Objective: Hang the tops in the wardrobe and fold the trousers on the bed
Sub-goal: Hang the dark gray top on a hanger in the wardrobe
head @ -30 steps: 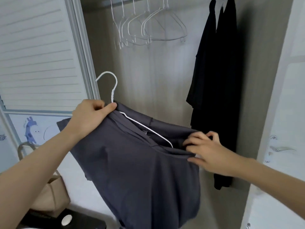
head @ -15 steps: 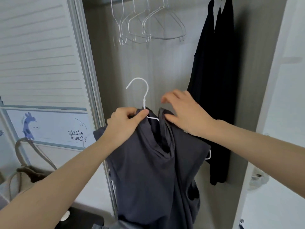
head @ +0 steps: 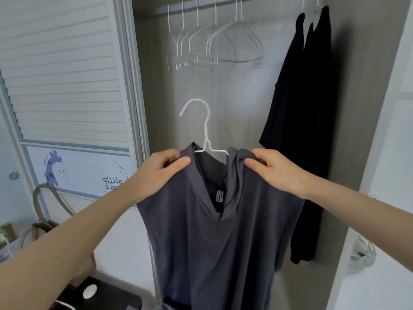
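One view only: head cam, worn at eye level, aimed fwd and slightly down into the open wardrobe (head: 245, 90), close up. Both forearms are seen reaching in from the bottom corners; wide-angle bend is seen at the edges.

Open stretch of rail (head: 274, 0) around 1 o'clock, between the bunch of empty white hangers (head: 214, 45) at 12 and the black tops (head: 308, 108) hanging at 2. Sliding door frame (head: 136, 108) blocks things off at 10, and the white door (head: 384, 175) boxes in 3 o'clock.
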`<state>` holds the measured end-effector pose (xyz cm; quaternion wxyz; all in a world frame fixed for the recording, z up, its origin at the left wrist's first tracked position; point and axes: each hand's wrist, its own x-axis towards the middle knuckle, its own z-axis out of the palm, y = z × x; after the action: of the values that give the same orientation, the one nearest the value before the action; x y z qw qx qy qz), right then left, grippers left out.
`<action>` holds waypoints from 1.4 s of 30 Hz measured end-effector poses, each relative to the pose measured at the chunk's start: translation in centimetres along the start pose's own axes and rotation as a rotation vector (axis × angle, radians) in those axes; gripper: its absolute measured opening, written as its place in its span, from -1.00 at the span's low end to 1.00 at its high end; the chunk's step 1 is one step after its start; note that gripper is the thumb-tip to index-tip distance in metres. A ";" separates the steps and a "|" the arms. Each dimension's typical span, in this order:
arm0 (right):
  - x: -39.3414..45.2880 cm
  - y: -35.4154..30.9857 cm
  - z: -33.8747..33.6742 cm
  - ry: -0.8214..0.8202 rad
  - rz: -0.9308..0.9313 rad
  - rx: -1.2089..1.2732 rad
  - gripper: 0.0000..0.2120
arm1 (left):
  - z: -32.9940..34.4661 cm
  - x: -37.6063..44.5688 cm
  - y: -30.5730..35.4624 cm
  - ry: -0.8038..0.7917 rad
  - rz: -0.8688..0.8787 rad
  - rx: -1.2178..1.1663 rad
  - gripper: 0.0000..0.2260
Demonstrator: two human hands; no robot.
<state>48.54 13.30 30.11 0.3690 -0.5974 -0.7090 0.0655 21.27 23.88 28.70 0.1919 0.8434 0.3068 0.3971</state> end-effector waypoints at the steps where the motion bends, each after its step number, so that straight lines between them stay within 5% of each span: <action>1: 0.0 0.4 -0.6 0.023 0.003 0.045 -0.69 | -0.7 0.1 -0.8 -0.001 -0.001 0.036 -0.62; 9: 0.0 3.8 -3.2 0.036 0.048 -0.001 -0.72 | -3.1 0.4 -4.2 0.235 -0.157 -0.037 -0.59; 15: -0.3 4.5 -3.8 -0.044 0.046 0.009 -0.72 | -2.6 1.6 -4.5 0.227 -0.201 -0.117 -0.60; 19: -0.5 3.8 -4.0 -0.043 0.098 0.292 -0.70 | -2.4 3.6 -4.2 0.200 -0.165 -0.133 -0.62; 24: 1.4 2.2 -5.5 0.205 0.283 0.564 -0.66 | -2.2 7.4 -3.4 0.143 -0.175 -0.017 -0.91; 29: 5.4 -2.6 -8.9 0.274 0.294 0.503 -0.76 | 0.7 10.7 1.7 -0.079 -0.115 -0.208 -0.25; 35: 10.3 -6.6 -11.6 0.507 0.430 0.688 -0.77 | 7.6 11.7 10.1 -0.321 0.165 -0.367 -0.15; 39: 13.8 -7.8 -12.6 0.636 0.442 0.804 -0.80 | 10.0 14.0 12.4 -0.253 0.276 -0.390 0.11; 42: 16.4 -8.5 -13.7 0.728 0.338 0.875 -0.70 | 10.5 16.1 11.9 -0.096 0.309 -0.286 0.01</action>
<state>49.71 20.84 51.76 0.7848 -0.4784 -0.3392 0.2005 41.88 25.11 37.92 0.2610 0.8625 0.1047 0.4207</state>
